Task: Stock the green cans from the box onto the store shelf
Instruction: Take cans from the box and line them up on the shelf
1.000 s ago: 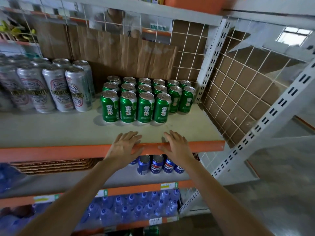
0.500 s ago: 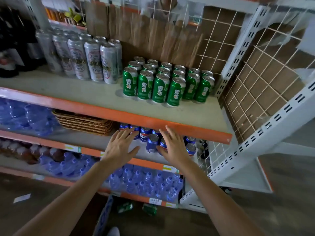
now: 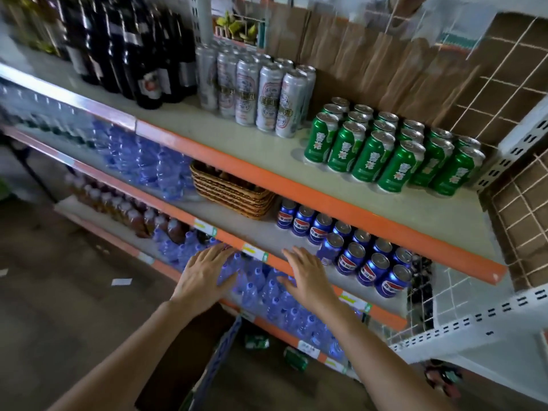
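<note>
Dim store aisle, grey floor, metal racking with orange front rails. At 2 o'clock, green cans (image 3: pixel 394 155) upright in a tight block, several rows deep, on the pale upper shelf (image 3: pixel 261 149): glossy aluminium cylinders, silver lids, white lettering.

At 6 o'clock, low between the forearms, an open cardboard box (image 3: pixel 221 355) with a blue-printed flap. Two loose cans (image 3: pixel 256 341) in the same green lying on their sides just beside the flap, inside the box or on the floor, impossible to tell.

Just below centre, left hand (image 3: pixel 204 275) and right hand (image 3: pixel 308 280), both empty, palms down, fingers straight and slightly spread, in front of a lower rail, contact with it unclear.

Judged step: between loads, nothing carried. Next move likely calling for a drop to the box, a curl of fingers round smooth, rigid, round bodies, then a lift to the bare strip in front of the block.

Further out:
- Tall silver cans (image 3: pixel 267 96) at 12 o'clock.
- Dark glass bottles (image 3: pixel 133 54) at 10.
- Stacked wicker baskets (image 3: pixel 234 191) near centre.
- Shiny blue cans (image 3: pixel 350 250) at 4.
- Clear plastic water bottles (image 3: pixel 267 292) behind the hands.
</note>
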`<state>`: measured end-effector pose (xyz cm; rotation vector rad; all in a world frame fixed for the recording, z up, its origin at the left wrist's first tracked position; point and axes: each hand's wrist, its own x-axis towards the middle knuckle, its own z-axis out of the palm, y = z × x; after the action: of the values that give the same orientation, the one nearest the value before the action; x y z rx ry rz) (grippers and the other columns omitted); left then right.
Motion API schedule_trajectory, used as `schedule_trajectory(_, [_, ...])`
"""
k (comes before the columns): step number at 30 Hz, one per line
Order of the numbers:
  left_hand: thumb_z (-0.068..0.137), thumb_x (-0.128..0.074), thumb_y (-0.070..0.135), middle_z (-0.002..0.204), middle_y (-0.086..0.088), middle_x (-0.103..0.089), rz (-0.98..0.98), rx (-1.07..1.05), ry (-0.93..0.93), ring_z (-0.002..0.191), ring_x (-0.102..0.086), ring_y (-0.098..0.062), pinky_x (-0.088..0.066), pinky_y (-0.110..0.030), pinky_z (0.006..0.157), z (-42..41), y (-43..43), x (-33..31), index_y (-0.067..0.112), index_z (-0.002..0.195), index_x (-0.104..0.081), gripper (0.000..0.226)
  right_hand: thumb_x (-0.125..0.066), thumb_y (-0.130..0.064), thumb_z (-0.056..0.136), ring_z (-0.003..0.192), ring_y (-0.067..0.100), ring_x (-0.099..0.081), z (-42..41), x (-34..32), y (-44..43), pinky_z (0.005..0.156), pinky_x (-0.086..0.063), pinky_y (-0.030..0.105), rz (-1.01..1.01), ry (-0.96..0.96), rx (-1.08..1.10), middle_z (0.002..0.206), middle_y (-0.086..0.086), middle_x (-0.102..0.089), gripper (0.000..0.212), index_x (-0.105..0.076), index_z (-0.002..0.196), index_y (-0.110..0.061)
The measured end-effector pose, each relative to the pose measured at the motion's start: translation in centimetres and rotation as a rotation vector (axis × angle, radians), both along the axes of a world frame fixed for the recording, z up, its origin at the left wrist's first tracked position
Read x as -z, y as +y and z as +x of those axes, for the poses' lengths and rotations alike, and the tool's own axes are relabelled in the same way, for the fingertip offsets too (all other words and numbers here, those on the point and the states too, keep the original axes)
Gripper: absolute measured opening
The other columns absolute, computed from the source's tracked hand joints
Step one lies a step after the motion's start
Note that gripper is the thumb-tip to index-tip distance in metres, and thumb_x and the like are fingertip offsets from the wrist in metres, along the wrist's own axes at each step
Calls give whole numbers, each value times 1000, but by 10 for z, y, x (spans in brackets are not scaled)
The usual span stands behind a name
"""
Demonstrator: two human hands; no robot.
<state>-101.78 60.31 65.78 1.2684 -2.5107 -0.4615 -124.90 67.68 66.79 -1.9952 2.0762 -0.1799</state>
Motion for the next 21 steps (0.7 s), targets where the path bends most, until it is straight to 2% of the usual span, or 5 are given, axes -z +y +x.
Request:
schedule_trajectory(4, [79, -42, 53, 125, -3, -59, 8, -102, -38, 111, -60, -22, -39, -30, 95, 51, -6, 16, 22, 123, -58, 56, -38, -47, 86, 139, 31, -30, 43, 12, -22, 113, -24, 45, 35, -15, -63, 149, 13, -34, 69, -32, 145, -11])
schedule_trajectory(8, [80, -41, 50, 123, -6, -61, 53, -176, -34, 107, -62, -24, -48, -41, 91, 89, -6, 26, 19, 122, -57, 55, -61, -37, 69, 107, 35, -63, 75, 35, -47, 85, -52, 50, 89, -57, -126, 117, 17, -64, 64, -58, 124, -5])
schedule_trajectory(13, [83, -38, 51, 131, -3, -55, 115, -297, -58, 119, -55, -24, -40, -44, 100, 123, 0, 44, 22, 130, -52, 57, -30, -56, 83, 143, 26, -20, 103, 47, -73, 116, -19, 41, 146, -59, -230, 154, 10, -25, 76, -25, 148, -16])
schedule_trajectory(16, [81, -31, 56, 140, 3, -45, 181, -405, -79, 131, -42, -19, -28, -37, 109, 129, 6, 53, 27, 135, -46, 63, -36, -51, 93, 144, 23, -15, 111, 56, -88, 117, -16, 37, 194, -46, -300, 156, 7, -19, 67, -18, 150, -19])
schedule_trajectory(21, [80, -25, 60, 142, 1, -43, 248, -534, -95, 131, -42, -19, -28, -36, 109, 121, 26, 77, 24, 136, -44, 69, -46, -40, 96, 145, 23, -13, 110, 74, -102, 117, -15, 39, 251, -20, -436, 156, 6, -18, 64, -18, 150, -19])
